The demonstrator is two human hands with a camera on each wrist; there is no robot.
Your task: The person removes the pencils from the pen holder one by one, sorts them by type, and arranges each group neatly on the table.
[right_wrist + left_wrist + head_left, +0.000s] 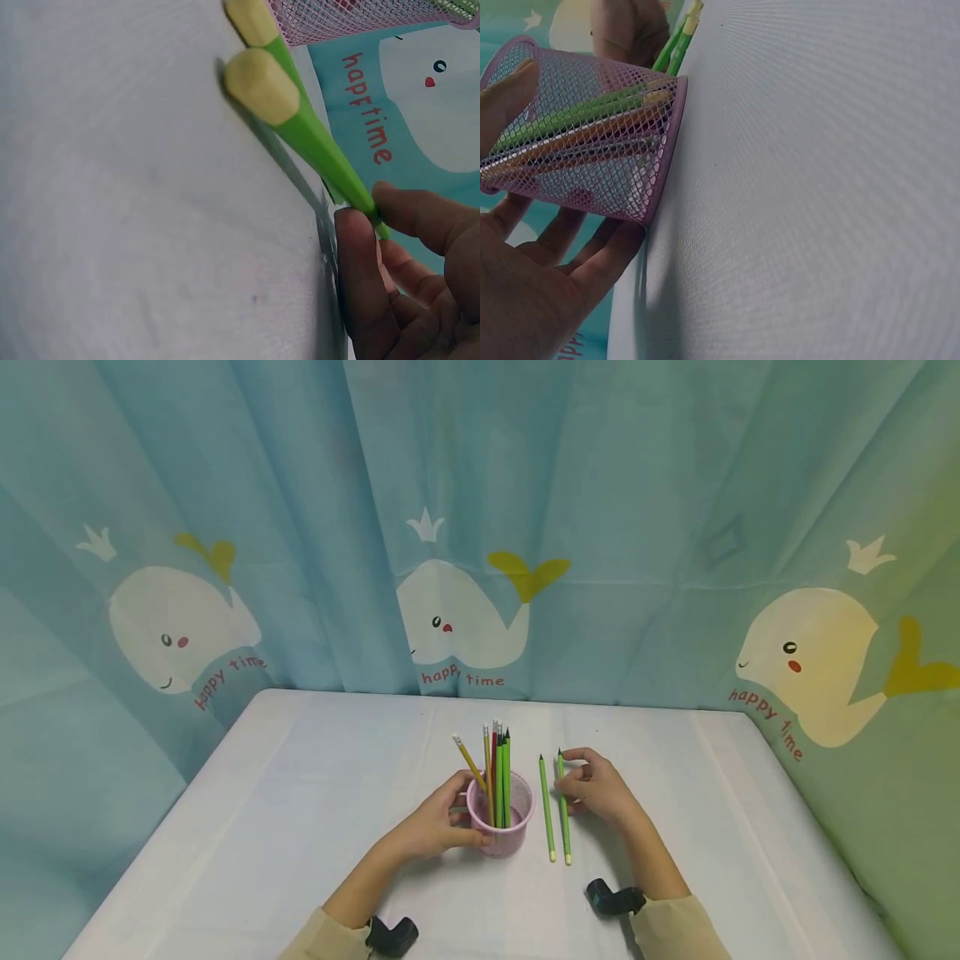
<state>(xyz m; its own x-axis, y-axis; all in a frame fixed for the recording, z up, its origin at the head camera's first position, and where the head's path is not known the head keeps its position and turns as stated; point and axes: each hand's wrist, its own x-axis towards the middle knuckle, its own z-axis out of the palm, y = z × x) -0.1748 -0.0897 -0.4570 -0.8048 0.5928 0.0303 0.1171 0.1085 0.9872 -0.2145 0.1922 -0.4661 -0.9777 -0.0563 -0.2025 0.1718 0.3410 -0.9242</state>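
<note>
The left hand grips the pink cup, well in from the edges of the table; the right hand pinches a green pencil, a second pencil in the gap between.

I see the tabletop cut off at its near edge; the right wrist view crops the pink cup.
</note>
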